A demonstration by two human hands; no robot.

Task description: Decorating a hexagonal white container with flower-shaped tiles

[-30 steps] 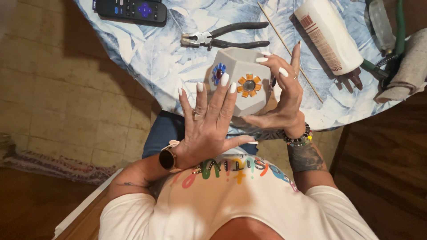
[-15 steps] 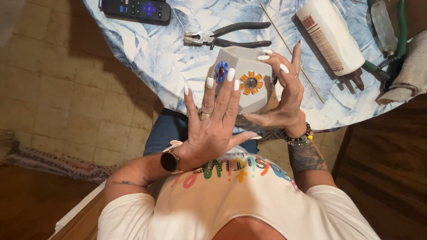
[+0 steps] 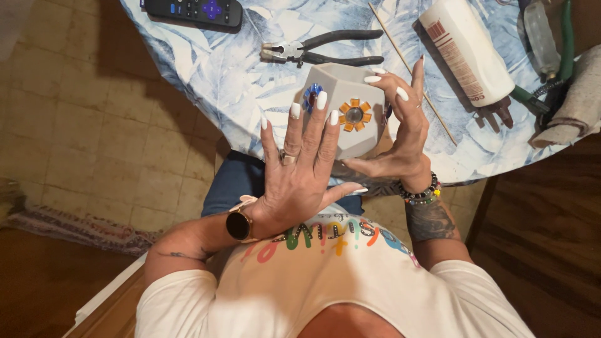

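the faceted grey pot (image 3: 343,119) sits between both hands at the near edge of the round table with the blue leaf-print cloth (image 3: 250,81), just above the person's lap. the left hand (image 3: 299,172) lies flat and spread wide against the pot's left face, fingers straight and fanned, fingertips reaching up beside the blue flower decoration (image 3: 311,98); it presses on the pot rather than closing around it. the right hand (image 3: 400,134) cups the pot's right side, fingers curled over the upper right edge and thumb tucked beneath, so it holds the pot from that side. an orange flower decoration with a grey centre (image 3: 354,115) shows on the front face of the pot, in the gap between the two hands.

beyond the pot, farther onto the table, lie a pair of pliers with dark handles (image 3: 319,51), just above the pot's top edge. farther beyond the pot and to its left rests a black remote control (image 3: 194,9). a thin wooden stick (image 3: 410,69) runs slantwise past the pot's right side, passing behind the right hand's fingers. to the right of the pot lies a white bottle on its side (image 3: 466,50), and past it, well apart from the pot, a heap of tools with green handles (image 3: 557,56) and a folded beige cloth (image 3: 576,106). nothing lies between the hands and the pot.
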